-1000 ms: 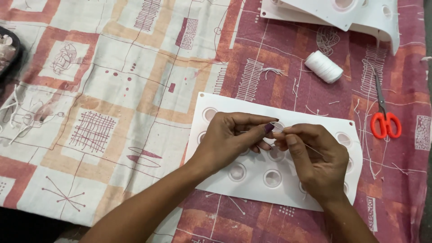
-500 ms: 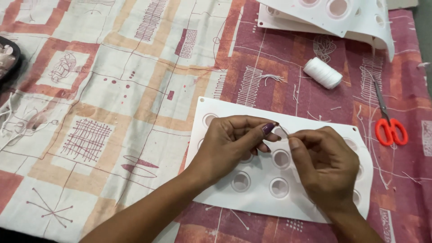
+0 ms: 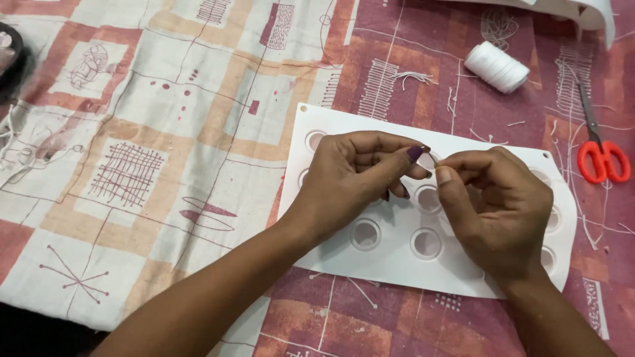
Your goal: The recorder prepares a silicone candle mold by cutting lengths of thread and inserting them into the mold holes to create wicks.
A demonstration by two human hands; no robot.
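My left hand [image 3: 357, 175] and my right hand [image 3: 499, 205] meet fingertip to fingertip above a white tray [image 3: 397, 261] with round wells. Between the pinched fingers is a short piece of thin white thread [image 3: 431, 158]; both hands pinch it. The tray lies flat on a patterned cloth [image 3: 165, 132], and my hands cover its middle wells.
A spool of white thread [image 3: 496, 66] lies behind the tray at the upper right. Red-handled scissors [image 3: 600, 155] rest at the right edge. Cut thread scraps [image 3: 413, 78] lie near the spool. Another white tray [image 3: 589, 10] sits at the top right, a dark object [image 3: 8, 56] at the left edge.
The camera view has shifted downward a little, so the tray and hands sit higher and closer. My fingertips stay pinched together over the tray, with small finger movement.
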